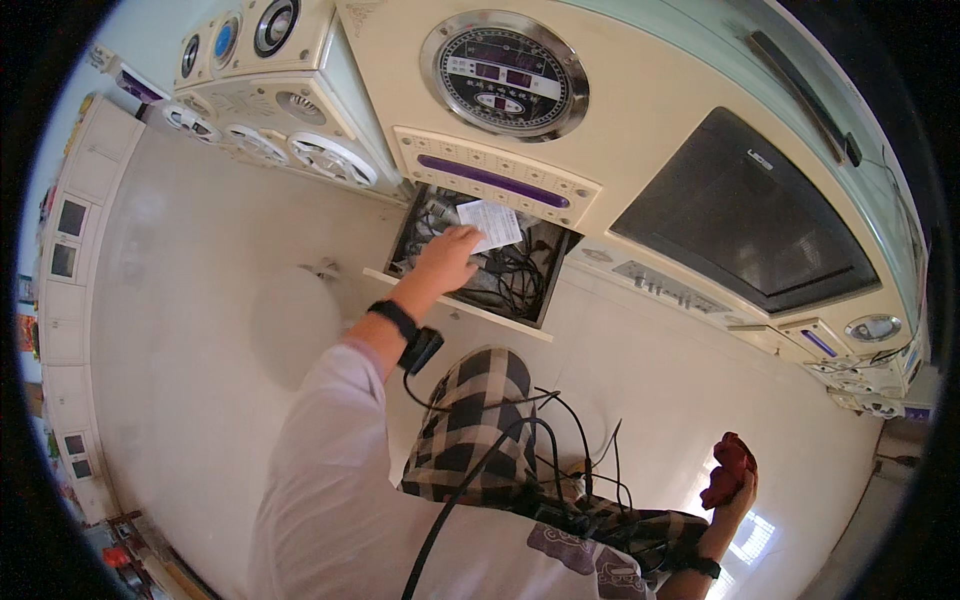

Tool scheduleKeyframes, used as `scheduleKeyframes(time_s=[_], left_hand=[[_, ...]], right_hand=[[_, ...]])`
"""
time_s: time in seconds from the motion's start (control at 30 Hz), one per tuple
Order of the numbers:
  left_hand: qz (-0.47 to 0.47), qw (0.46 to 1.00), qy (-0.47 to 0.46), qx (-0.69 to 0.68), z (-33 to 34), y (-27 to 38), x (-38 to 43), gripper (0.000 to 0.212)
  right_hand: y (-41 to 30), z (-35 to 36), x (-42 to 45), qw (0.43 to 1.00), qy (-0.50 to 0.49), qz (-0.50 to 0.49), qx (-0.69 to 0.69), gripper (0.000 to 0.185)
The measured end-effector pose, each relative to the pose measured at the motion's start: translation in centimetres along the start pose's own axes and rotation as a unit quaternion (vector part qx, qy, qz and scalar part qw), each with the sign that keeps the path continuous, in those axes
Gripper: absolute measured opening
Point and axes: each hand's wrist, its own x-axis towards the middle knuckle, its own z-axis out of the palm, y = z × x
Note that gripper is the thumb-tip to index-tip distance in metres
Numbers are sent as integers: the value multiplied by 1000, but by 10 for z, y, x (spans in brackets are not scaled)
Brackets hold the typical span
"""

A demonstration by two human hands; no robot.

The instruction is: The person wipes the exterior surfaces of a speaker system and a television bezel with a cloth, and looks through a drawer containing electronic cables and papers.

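An open drawer (546,300) juts out below the front of a cream cabinet. My left hand (448,259) is inside it, fingertips over the left edge of a white printed paper sheet (491,225). Whether the fingers pinch the sheet or only rest against it is not clear. Tangled black cables (517,281) fill the drawer's right part, and a grey cylindrical object (442,210) lies at its back left. Off to the lower right, my right hand (741,495) grips a crumpled dark red cloth (727,469), held away from the drawer.
Above the drawer, the cabinet (637,90) carries a round display panel (505,75) and a dark television screen (750,217). Speaker units (300,112) stand left. Black cables (555,435) hang across my checked trousers (480,405). White low cupboards (71,300) line the far left wall.
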Motion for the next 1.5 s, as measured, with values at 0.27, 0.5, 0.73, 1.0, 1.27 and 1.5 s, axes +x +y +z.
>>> scheduleKeyframes(time_s=[0.27,0.5,0.73,1.0,1.27,1.5], left_hand=[[-42,974,-157,160,23,28,42,77],[44,971,-181,148,5,30,11,56],[87,983,-89,138,17,8,0,54],[-56,982,-41,178,4,12,32,71],[119,967,-128,184,19,40,50,80],[151,930,-286,174,54,88,38,43]], right_hand=[[-8,-9,-45,998,25,-10,-52,43],[1,-58,-61,999,-50,8,-13,44],[-15,-29,-67,992,-121,12,36,45],[-1,-38,-55,999,-42,-5,-2,44],[3,-46,-43,999,-22,24,-14,43],[6,-36,-40,998,63,-9,-28,44]])
